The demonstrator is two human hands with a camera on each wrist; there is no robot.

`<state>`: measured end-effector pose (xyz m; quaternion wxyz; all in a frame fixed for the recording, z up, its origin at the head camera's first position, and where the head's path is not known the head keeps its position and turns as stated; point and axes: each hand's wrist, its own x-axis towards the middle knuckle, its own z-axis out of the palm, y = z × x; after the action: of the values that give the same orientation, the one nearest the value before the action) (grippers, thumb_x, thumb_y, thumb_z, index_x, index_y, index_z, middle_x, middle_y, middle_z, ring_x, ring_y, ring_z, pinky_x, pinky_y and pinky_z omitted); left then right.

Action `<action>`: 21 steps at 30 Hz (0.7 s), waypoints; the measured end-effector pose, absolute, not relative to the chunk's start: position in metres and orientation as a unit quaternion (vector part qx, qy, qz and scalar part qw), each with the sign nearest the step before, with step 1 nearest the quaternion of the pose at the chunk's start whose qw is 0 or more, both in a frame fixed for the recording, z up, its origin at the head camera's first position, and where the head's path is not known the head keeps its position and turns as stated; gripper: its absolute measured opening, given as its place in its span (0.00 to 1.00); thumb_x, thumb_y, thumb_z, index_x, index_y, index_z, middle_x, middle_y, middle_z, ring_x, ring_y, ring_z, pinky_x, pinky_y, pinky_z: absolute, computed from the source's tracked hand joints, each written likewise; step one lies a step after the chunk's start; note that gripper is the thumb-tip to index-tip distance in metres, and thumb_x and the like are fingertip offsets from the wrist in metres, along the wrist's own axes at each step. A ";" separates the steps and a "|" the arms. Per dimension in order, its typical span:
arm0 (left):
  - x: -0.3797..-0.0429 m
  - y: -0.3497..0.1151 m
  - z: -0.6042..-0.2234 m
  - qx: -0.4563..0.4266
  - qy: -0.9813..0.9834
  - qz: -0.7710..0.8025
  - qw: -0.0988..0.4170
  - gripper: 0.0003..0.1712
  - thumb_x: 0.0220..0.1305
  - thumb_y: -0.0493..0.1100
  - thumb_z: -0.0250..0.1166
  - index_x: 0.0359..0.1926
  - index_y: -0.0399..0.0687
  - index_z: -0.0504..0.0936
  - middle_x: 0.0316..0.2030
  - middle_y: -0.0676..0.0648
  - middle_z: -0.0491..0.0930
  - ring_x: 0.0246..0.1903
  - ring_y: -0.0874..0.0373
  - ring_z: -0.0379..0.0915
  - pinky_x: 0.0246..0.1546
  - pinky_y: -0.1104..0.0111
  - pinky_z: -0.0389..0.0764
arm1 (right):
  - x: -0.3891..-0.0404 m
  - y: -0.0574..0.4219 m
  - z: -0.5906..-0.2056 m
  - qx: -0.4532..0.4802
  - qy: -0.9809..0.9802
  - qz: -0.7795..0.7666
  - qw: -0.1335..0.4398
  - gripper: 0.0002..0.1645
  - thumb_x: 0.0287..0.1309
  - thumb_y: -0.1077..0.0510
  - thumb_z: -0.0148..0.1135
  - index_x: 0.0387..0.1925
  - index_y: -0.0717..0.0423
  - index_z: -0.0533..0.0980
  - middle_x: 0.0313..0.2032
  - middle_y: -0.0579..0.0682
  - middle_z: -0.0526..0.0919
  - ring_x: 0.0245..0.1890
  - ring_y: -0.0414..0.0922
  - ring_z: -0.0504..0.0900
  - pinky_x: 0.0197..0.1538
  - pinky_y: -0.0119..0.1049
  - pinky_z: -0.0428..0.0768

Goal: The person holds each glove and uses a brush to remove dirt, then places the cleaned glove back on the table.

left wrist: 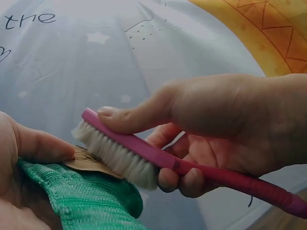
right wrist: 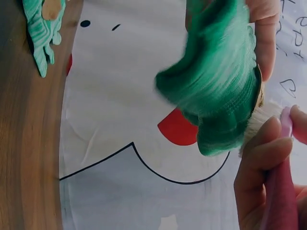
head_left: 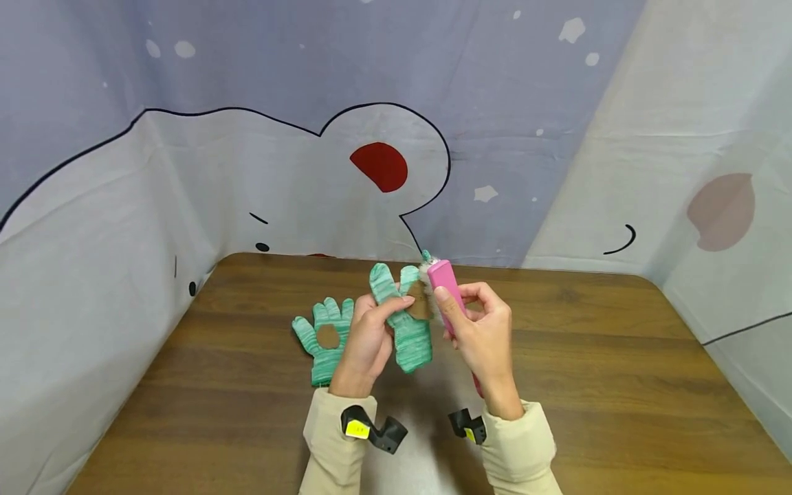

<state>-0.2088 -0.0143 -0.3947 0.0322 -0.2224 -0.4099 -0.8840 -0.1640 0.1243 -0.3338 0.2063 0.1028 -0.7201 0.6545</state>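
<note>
My left hand (head_left: 366,344) grips a green knitted glove (head_left: 413,344) above the table, its thumb pressing on the brown patch (head_left: 419,302) of the glove. In my right hand (head_left: 485,337) is a pink brush (head_left: 447,282) with pale bristles (left wrist: 117,155), the thumb lying along its back. The bristles touch the brown patch in the left wrist view. From the right wrist, the glove (right wrist: 216,81) hangs between the hands with its fingers drooping. A second green glove (head_left: 328,357), also with a round brown patch, lies flat on the table left of my left hand.
The brown wooden table (head_left: 606,371) spreads beneath both hands. A printed cloth (head_left: 278,179) with cartoon shapes stands along the table's back and sides. Black camera mounts (head_left: 390,434) sit on both wrists, over beige sleeves (head_left: 520,440).
</note>
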 end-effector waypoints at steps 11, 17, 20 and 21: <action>-0.181 -0.023 -0.354 -0.157 -0.426 -0.891 0.022 0.05 0.52 0.29 0.52 0.29 0.29 0.73 0.28 0.41 0.73 0.30 0.53 0.71 0.33 0.65 0.72 | -0.185 0.130 -0.362 0.081 -0.735 0.628 0.243 0.15 0.43 0.51 0.62 0.30 0.56 0.73 0.23 0.57 0.70 0.05 0.47 0.68 0.06 0.39 0.64; -0.253 -0.019 -0.460 -0.207 -0.418 -0.883 0.047 0.12 0.53 0.35 0.55 0.37 0.29 0.72 0.34 0.35 0.73 0.33 0.44 0.70 0.28 0.57 0.73 | -0.172 0.129 -0.341 0.065 -0.741 0.620 0.249 0.16 0.43 0.52 0.62 0.28 0.61 0.72 0.22 0.58 0.70 0.06 0.50 0.69 0.08 0.37 0.68; -0.248 -0.019 -0.452 -0.205 -0.417 -0.884 0.045 0.12 0.52 0.34 0.55 0.37 0.28 0.72 0.34 0.35 0.72 0.33 0.44 0.71 0.28 0.58 0.73 | -0.187 0.138 -0.361 0.062 -0.738 0.620 0.260 0.15 0.42 0.52 0.63 0.29 0.60 0.73 0.22 0.58 0.71 0.05 0.50 0.69 0.07 0.38 0.66; -0.241 -0.019 -0.442 -0.209 -0.417 -0.883 0.043 0.11 0.52 0.34 0.55 0.37 0.29 0.73 0.33 0.36 0.73 0.33 0.45 0.71 0.28 0.59 0.73 | -0.195 0.143 -0.371 0.057 -0.737 0.621 0.262 0.15 0.41 0.52 0.63 0.29 0.58 0.73 0.23 0.57 0.71 0.05 0.49 0.69 0.07 0.38 0.66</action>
<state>-0.2412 -0.0190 -0.4416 0.0434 -0.2089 -0.4171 -0.8834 -0.1950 0.1426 -0.3715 0.2619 0.0574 -0.7369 0.6205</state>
